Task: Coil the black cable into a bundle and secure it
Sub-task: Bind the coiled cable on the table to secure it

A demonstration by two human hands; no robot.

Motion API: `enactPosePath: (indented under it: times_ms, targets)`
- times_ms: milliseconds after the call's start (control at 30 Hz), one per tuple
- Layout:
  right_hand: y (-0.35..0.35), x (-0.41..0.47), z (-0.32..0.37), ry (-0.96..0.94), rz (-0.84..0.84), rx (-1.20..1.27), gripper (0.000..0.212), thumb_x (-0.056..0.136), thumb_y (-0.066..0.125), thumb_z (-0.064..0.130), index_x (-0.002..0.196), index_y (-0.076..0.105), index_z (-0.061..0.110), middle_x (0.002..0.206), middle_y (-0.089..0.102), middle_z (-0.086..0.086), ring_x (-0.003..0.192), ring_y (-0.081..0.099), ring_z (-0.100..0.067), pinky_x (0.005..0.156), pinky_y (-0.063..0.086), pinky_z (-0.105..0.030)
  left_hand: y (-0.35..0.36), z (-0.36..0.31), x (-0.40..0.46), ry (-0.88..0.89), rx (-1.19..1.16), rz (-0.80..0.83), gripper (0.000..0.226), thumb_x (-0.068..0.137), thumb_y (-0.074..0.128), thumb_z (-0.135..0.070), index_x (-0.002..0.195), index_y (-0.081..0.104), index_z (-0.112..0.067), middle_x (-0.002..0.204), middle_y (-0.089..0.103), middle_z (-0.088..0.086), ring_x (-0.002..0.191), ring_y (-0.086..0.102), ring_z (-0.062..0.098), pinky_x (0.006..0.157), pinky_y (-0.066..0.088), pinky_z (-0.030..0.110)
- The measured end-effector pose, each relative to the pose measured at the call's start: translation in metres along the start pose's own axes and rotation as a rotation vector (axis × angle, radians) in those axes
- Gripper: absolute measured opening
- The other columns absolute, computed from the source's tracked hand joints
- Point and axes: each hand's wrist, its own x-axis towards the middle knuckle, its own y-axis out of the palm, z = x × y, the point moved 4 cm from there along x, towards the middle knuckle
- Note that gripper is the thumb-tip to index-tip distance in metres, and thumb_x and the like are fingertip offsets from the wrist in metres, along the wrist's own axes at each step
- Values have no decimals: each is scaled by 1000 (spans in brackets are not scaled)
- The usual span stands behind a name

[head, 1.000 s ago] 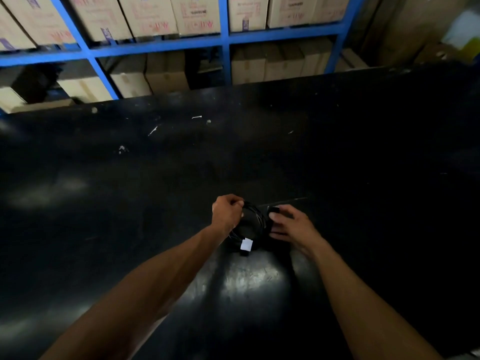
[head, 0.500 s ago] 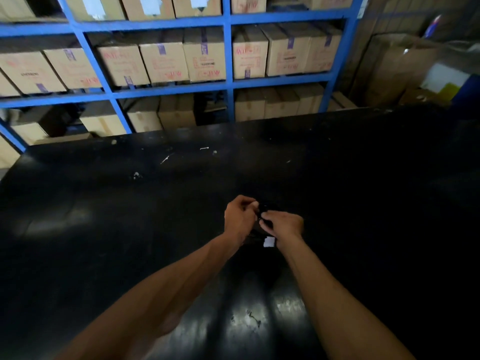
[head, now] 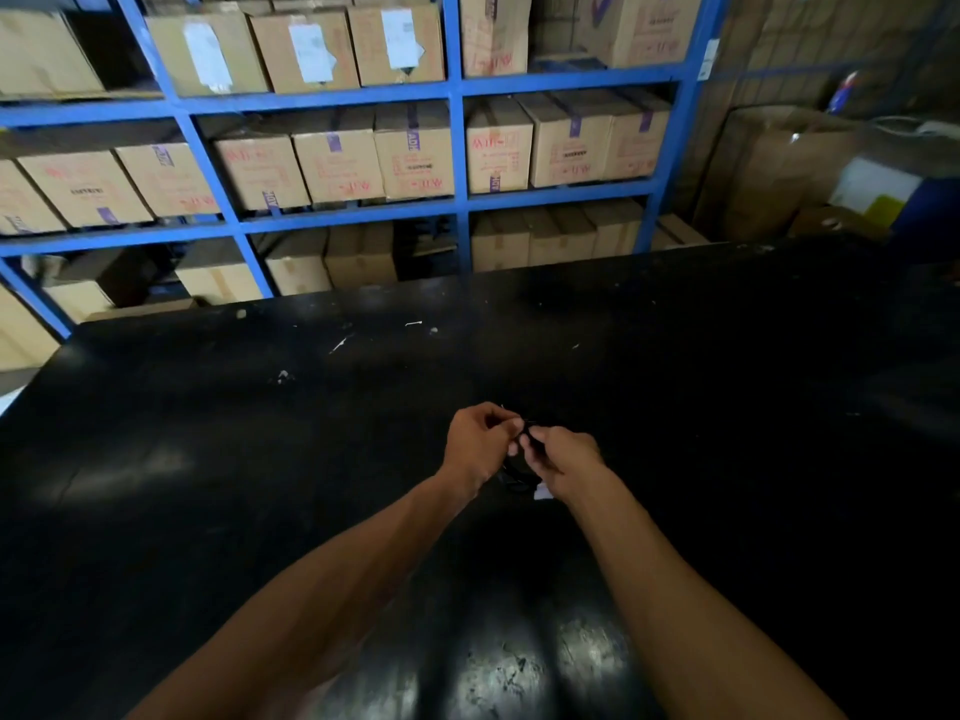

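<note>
The black cable [head: 515, 476] is a small coiled bundle held just above the black table [head: 260, 485], mostly hidden between my hands. A white tag [head: 543, 492] hangs from its lower edge. My left hand [head: 478, 443] pinches the top of the bundle from the left. My right hand [head: 563, 459] grips it from the right, fingertips meeting those of the left hand at the top of the coil. Against the dark tabletop, the cable's loops are hard to make out.
Blue metal shelving [head: 457, 148] filled with several cardboard boxes [head: 415, 153] stands behind the table's far edge. More brown boxes [head: 779, 168] are stacked at the back right. Small white scraps [head: 340, 344] lie on the far part of the table.
My hands have drawn together, squeezing the open coil into a tighter bundle and lifting it off the table. The camera has tilted up, showing more of the shelving.
</note>
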Motion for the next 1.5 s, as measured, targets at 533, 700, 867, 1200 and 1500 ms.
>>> enactPosePath:
  times_ms: [533,700,867,1200,1500]
  targets:
    - [0,-31,23,-586,85,-877,14,77,82,13,91,80,13,89,76,-2,85,72,-17,75,57,-27,-14,-21,-3,223,249,53,8,94,62,-10,91,68,-15,81,71,4,73,67,10,66,55,25]
    - [5,-43,28,-1116,4,-1423,20,101,57,16,107,73,7,109,64,-9,89,66,-20,73,52,-27,-10,-30,-3,283,313,135,12,94,61,-5,89,66,-15,77,66,-2,66,63,0,61,49,15]
    - [0,-42,43,-1298,55,-1588,14,100,59,17,105,69,7,102,62,-10,82,67,-26,65,49,-30,-7,-28,-10,365,335,219,15,92,60,1,85,65,-11,70,62,-4,59,56,-1,58,44,15]
    - [-8,-24,59,-1066,199,-1585,16,95,65,18,88,52,25,75,56,12,71,60,-12,64,55,-41,-8,-39,3,255,406,420,13,91,63,-8,88,67,-20,77,70,4,71,68,10,74,56,28]
    - [-38,-2,51,-807,-63,-1081,17,86,76,11,92,76,28,78,64,18,82,62,-6,64,40,-9,-25,14,4,-229,33,509,43,78,80,-20,119,67,-16,113,75,8,110,69,24,97,51,42]
